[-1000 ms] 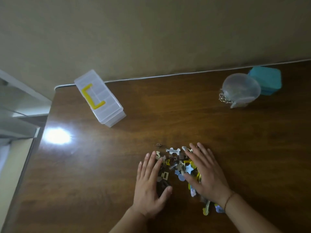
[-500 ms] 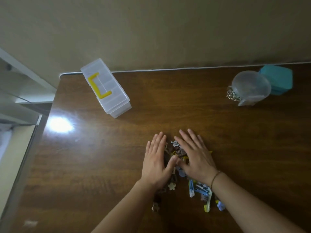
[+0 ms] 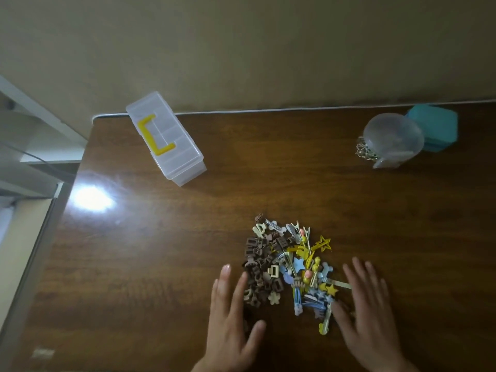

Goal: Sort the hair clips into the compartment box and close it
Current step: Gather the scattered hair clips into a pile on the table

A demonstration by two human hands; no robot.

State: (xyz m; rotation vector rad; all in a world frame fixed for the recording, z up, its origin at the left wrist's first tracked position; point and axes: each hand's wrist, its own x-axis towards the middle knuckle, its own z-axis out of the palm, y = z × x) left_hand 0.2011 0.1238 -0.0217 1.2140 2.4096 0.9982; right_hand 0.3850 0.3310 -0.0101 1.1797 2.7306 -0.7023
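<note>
Brown wooden table [image 3: 268,183], plain wall behind; hair clips [image 3: 290,269] heaped near centre between my left hand [image 3: 230,318] and right hand [image 3: 367,310], both flat, spread, holding nothing; compartment box [image 3: 165,138], lid down, far left, nearer my left hand

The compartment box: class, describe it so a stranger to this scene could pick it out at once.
Start at the table's far left corner, by the wall. The compartment box lies there askew, closed, well beyond the hair clips. It alone is clear, oblong plastic with a yellow handle on its lid; the jar is round and the teal case opaque.
</note>
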